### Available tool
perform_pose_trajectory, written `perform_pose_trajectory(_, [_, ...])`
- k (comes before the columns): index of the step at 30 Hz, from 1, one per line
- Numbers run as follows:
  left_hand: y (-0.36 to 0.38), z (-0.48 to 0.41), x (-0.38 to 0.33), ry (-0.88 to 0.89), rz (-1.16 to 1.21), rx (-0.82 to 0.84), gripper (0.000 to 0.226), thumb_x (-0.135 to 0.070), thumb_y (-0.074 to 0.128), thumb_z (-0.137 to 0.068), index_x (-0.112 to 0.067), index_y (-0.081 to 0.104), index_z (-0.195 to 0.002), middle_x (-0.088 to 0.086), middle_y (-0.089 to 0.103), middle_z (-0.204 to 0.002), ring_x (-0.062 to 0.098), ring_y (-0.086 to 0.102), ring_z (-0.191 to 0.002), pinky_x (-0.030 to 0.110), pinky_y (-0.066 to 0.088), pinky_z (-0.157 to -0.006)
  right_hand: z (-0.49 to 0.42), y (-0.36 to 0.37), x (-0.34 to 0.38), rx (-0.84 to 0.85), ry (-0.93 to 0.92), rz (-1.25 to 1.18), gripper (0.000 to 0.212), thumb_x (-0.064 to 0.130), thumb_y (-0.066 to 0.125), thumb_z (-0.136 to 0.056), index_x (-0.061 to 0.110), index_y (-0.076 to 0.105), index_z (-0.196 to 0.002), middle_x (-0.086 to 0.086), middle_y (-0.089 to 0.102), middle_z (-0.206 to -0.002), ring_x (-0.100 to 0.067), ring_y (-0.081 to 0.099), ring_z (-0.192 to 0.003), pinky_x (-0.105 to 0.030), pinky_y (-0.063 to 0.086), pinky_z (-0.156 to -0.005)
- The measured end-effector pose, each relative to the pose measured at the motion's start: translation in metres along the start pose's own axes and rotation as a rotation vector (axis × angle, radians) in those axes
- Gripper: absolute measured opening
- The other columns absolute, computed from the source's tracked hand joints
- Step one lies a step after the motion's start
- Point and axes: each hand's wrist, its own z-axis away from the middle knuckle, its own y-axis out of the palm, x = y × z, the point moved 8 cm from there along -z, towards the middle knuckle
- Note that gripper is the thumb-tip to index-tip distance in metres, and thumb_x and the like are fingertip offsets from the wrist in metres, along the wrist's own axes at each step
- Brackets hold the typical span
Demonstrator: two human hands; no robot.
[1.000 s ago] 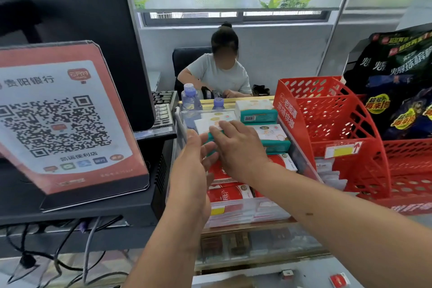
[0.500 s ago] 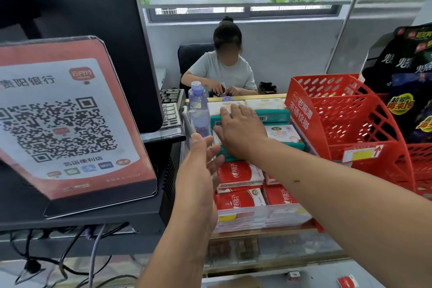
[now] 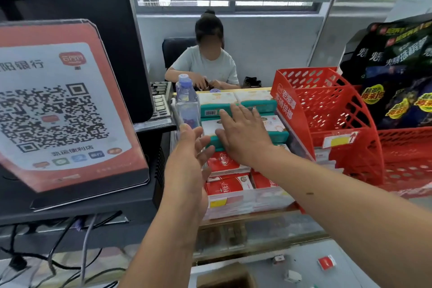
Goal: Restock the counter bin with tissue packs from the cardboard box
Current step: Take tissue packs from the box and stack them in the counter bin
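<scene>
Right grip (image 3: 245,135), fingers spread flat, rests on the teal tissue packs (image 3: 272,123); left grip (image 3: 187,161), spread and empty, just beside them.

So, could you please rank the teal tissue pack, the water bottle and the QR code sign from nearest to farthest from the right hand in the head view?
1. The teal tissue pack: directly under the right hand, touched.
2. The water bottle: just left of it.
3. The QR code sign: far left.

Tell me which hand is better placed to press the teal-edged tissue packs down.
Right. The right hand lies flat on top of the teal-edged tissue packs; the left hand is open at their left, by the water bottle.
</scene>
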Motion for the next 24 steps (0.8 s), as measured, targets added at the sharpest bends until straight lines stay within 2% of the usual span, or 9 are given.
perform_pose_trajectory(6, [-0.010,0.023,0.006,0.019,0.040,0.042,0.052,-0.059,0.037,-0.101,-0.022,0.068,-0.119,0.000,0.073,-0.115,0.019,0.067,-0.110,0.040,0.048,-0.099,0.049,-0.005,-0.013,0.013,0.071,0.009,0.053,0.048,0.034,-0.102,0.019,0.035,-0.147,-0.014,0.029,-0.157,-0.033,0.023,-0.146,-0.058,0.018,-0.117])
perform_pose_trajectory(9, [-0.019,0.045,0.008,0.053,0.060,0.021,0.053,-0.059,0.037,-0.102,-0.020,0.066,-0.122,0.001,0.072,-0.117,0.019,0.067,-0.110,0.039,0.049,-0.099,0.076,-0.017,-0.014,-0.036,0.040,-0.003,0.046,0.047,0.034,-0.102,0.018,0.045,-0.136,-0.013,0.037,-0.150,-0.034,0.031,-0.139,-0.057,0.024,-0.113])
perform_pose_trajectory(13, [-0.033,0.080,0.026,0.085,0.031,-0.038,0.054,-0.060,0.034,-0.102,-0.021,0.065,-0.123,-0.001,0.072,-0.116,0.019,0.067,-0.108,0.038,0.048,-0.092,0.117,-0.029,-0.015,-0.112,-0.026,-0.050,0.047,0.046,0.035,-0.100,0.019,0.049,-0.136,-0.013,0.042,-0.146,-0.034,0.038,-0.135,-0.056,0.029,-0.111])
perform_pose_trajectory(16, [-0.044,0.102,0.060,0.072,0.003,-0.093,0.053,-0.060,0.032,-0.103,-0.022,0.065,-0.120,-0.001,0.071,-0.120,0.019,0.066,-0.111,0.040,0.046,-0.093,0.161,-0.026,-0.015,-0.199,-0.096,-0.099,0.054,0.045,0.031,-0.096,0.014,0.055,-0.133,-0.019,0.049,-0.142,-0.038,0.044,-0.130,-0.056,0.035,-0.108])
perform_pose_trajectory(20, [-0.060,0.115,0.134,-0.039,-0.057,-0.146,0.053,-0.063,0.032,-0.101,-0.024,0.066,-0.115,-0.001,0.071,-0.120,0.020,0.066,-0.111,0.042,0.044,-0.096,0.223,0.005,-0.016,-0.282,-0.177,-0.141,0.044,0.034,0.041,-0.096,0.008,0.058,-0.127,-0.025,0.046,-0.142,-0.043,0.042,-0.131,-0.057,0.035,-0.106])
perform_pose_trajectory(22, [-0.071,0.113,0.174,-0.106,-0.070,-0.163,0.053,-0.064,0.032,-0.101,-0.025,0.067,-0.109,-0.002,0.071,-0.114,0.018,0.067,-0.107,0.042,0.043,-0.093,0.246,0.037,-0.017,-0.251,-0.180,-0.171,0.042,0.032,0.043,-0.096,0.007,0.059,-0.126,-0.025,0.048,-0.139,-0.044,0.045,-0.127,-0.057,0.038,-0.102])
perform_pose_trajectory(24, [-0.085,0.107,0.211,-0.166,-0.084,-0.182,0.052,-0.065,0.033,-0.100,-0.026,0.068,-0.107,-0.003,0.072,-0.114,0.018,0.067,-0.106,0.043,0.042,-0.096,0.263,0.081,-0.017,-0.117,-0.152,-0.205,0.046,0.034,0.040,-0.097,0.008,0.057,-0.130,-0.024,0.046,-0.142,-0.043,0.044,-0.128,-0.057,0.038,-0.103])
